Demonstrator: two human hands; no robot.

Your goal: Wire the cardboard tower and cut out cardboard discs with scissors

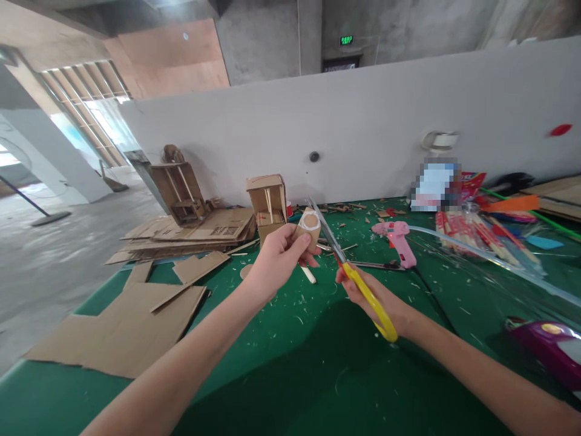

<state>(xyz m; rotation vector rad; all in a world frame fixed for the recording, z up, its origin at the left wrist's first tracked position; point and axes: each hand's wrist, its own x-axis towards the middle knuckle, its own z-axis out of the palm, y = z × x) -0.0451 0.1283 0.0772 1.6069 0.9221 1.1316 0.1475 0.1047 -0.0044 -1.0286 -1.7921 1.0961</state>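
Observation:
Between the thumb and fingers of my left hand [282, 257] is a small piece of cardboard [309, 229] with a white ring marked on it. My right hand [370, 297] grips a pair of scissors [363, 292] with yellow handles, the blades pointing up and away. Those blades lie close along the right edge of the cardboard piece; whether they touch it I cannot tell. Behind my left hand a small cardboard box structure [267, 200] with sticks inside stands upright. Below the held piece, a short white stick [309, 275] lies on the green table [281, 375].
A pink glue gun [398, 241] sits right of the scissors, its dark cord trailing forward. Flat cardboard sheets [136, 327] cover the left side, near a larger cardboard structure [179, 191]. Packed sticks [476, 233] and a purple object [547, 348] are at right. A white wall [363, 133] stands behind.

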